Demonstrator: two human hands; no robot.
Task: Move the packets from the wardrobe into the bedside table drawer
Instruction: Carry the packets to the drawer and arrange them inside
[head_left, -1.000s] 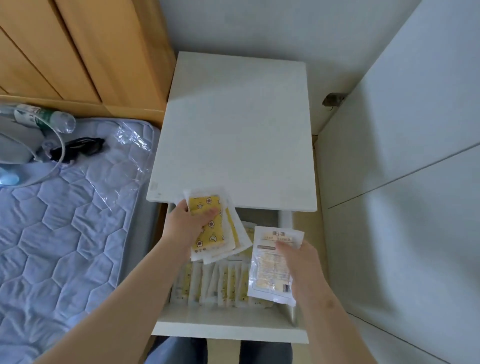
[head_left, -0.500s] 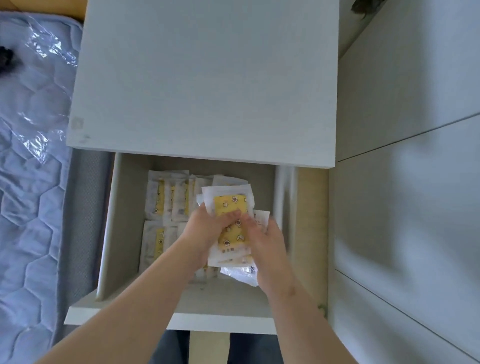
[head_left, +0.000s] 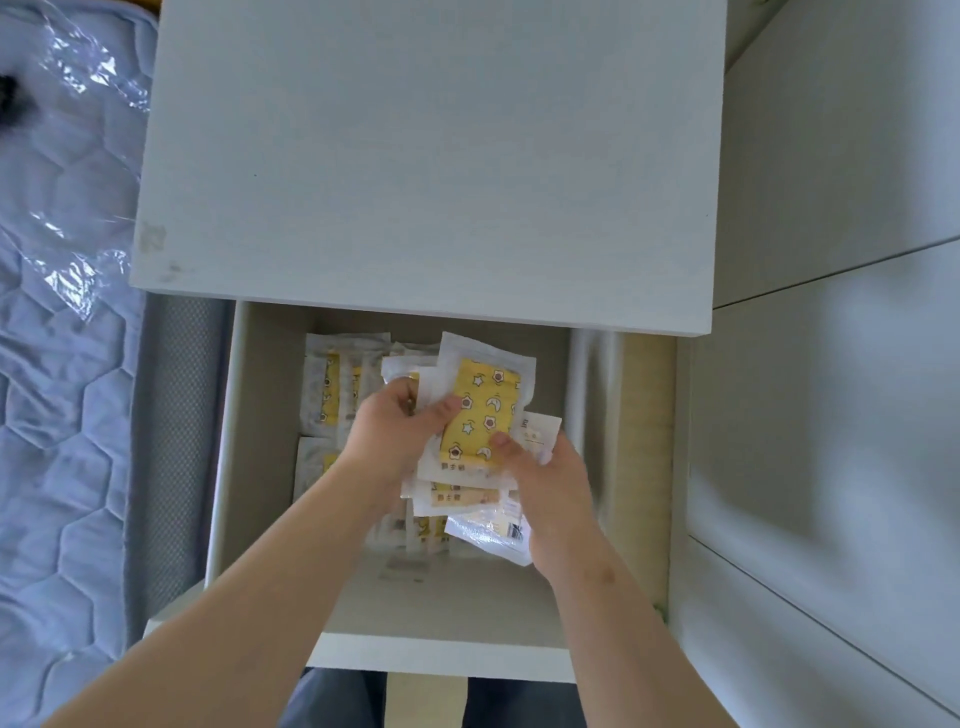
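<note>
Packets (head_left: 480, 423) sit in a fanned stack held over the open drawer (head_left: 249, 415) of the white bedside desk (head_left: 431, 156), the top one yellow with stars and moons. Its long axis runs away from the person, tilted a little to the right, with the printed strip at the near end. More packets (head_left: 332, 384) lie on the drawer floor in rows at the left and back, standing on edge or leaning; under the held stack a clear-fronted packet (head_left: 491, 530) sticks out toward the near right.

Left hand (head_left: 395, 436) comes in from the lower left, forearm angled up and right, its grip closed on the stack's left edge with the thumb on the yellow face. Right hand (head_left: 550, 478) comes from the lower right, thumb pressed on the stack's near right corner and fingers curled beneath, so both hands clasp the same stack.

Outward, the desk top is bare. A quilted blue mattress (head_left: 57, 415) with crinkled clear plastic (head_left: 78, 260) lies to the left, touching the desk's side. White panels (head_left: 831, 364) stand on the right.
</note>
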